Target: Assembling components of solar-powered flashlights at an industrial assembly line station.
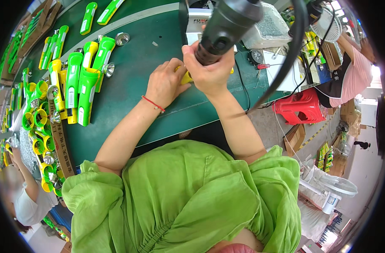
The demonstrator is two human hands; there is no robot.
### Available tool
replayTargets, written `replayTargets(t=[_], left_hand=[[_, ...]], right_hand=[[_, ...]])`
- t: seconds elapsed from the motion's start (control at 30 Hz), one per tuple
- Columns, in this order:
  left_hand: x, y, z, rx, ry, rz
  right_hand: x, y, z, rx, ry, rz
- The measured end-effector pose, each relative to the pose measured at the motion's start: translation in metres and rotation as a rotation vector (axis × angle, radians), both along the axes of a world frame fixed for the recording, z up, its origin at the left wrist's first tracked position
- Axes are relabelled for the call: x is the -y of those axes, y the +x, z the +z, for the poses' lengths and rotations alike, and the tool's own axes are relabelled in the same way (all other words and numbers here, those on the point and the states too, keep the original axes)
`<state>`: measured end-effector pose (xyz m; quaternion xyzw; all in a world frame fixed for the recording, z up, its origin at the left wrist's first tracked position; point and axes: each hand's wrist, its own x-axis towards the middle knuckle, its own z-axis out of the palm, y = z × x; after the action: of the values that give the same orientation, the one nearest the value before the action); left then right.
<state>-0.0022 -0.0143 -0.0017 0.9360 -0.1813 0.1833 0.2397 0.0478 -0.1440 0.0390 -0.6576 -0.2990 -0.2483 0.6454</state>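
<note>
My right hand (211, 76) is wrapped round the lower end of a black electric screwdriver (230, 27), which stands nearly upright over the green bench. Close beside it, my left hand (165, 82) has its fingers bent around a yellow piece (187, 79) lying low on the bench. Both hands hide most of that piece, and the driver's tip cannot be seen. To the left lie several green-and-yellow flashlights (74, 80), some with a silver reflector (109, 69) hanging out of the head.
A long cardboard box (59, 139) with flashlight bodies edges the bench's left side. A foam box (268, 27), a red-handled screwdriver (263, 66) and a cable lie at right. A red stool (300, 105) stands beyond. Other people sit at far left and right.
</note>
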Motion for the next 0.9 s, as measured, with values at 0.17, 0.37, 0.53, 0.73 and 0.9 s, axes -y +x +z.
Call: replayTargets(t=[0.17,0.37,0.53,0.73,0.9], left_hand=[[-0.058,-0.015,0.021,-0.397,-0.078,-0.102],[-0.117,-0.033,0.04,-0.731,-0.213,0.195],[-0.118,-0.036,0.028,-0.435,-0.123,0.063],[-0.141,-0.023,0.055,-0.245,-0.068,0.258],[-0.11,0.131,0.055,-0.208,0.008,0.617]], right_hand=[[0.043,-0.021,0.055,-0.252,0.501,0.25],[0.098,-0.022,0.066,-0.079,0.335,0.131],[0.079,-0.026,0.043,-0.174,0.266,0.066],[0.084,-0.023,0.03,-0.267,0.226,0.035],[0.084,-0.009,0.025,-0.271,0.235,0.014]])
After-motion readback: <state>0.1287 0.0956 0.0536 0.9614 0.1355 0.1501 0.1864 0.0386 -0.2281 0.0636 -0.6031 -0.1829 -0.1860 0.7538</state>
